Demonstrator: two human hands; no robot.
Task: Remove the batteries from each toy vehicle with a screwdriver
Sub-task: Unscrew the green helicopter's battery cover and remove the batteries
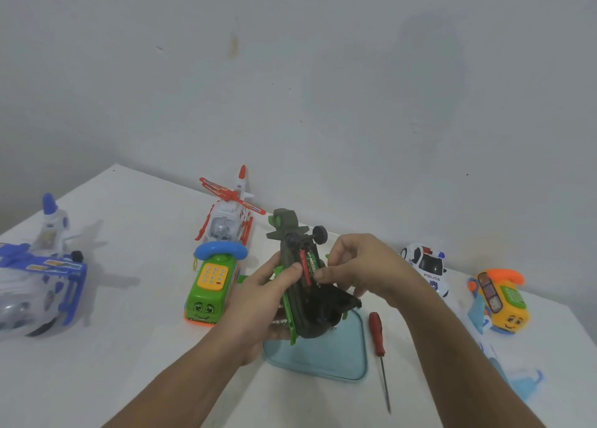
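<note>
**Both hands on the upturned green helicopter, batteries exposed**

Hands meet at the middle of the scene, above a white table [135,347]. The left hand [258,301] is wrapped around the side and underside of a dark green toy helicopter [307,285], thumb pressed near the open battery bay. The right hand [361,266] comes in from the other side, its fingertips [319,275] pinched at the edge of the batteries [307,264], which still sit in the bay; their red and green wrappers show. The helicopter is held belly-up and tilted, tail end pointing away toward the wall, black wheels in the air.

On the table, going by size: a blue and white toy helicopter [38,279] lies far to the left, well apart from the hands. A red and white toy helicopter [229,217] stands at the back by the wall, and just in front of it sits a green bus-shaped toy phone [210,288] with a blue handset and yellow keypad. A pale blue tray [323,363] lies directly below the held helicopter. At the right are an orange and yellow toy phone [500,298] and a white police car [426,267] near the wall. A light blue toy [517,379] at the right edge is too blurred to tell.

A red-handled screwdriver [379,347] lies on the table just beside the tray's right side, untouched, tip pointing toward the person.
</note>
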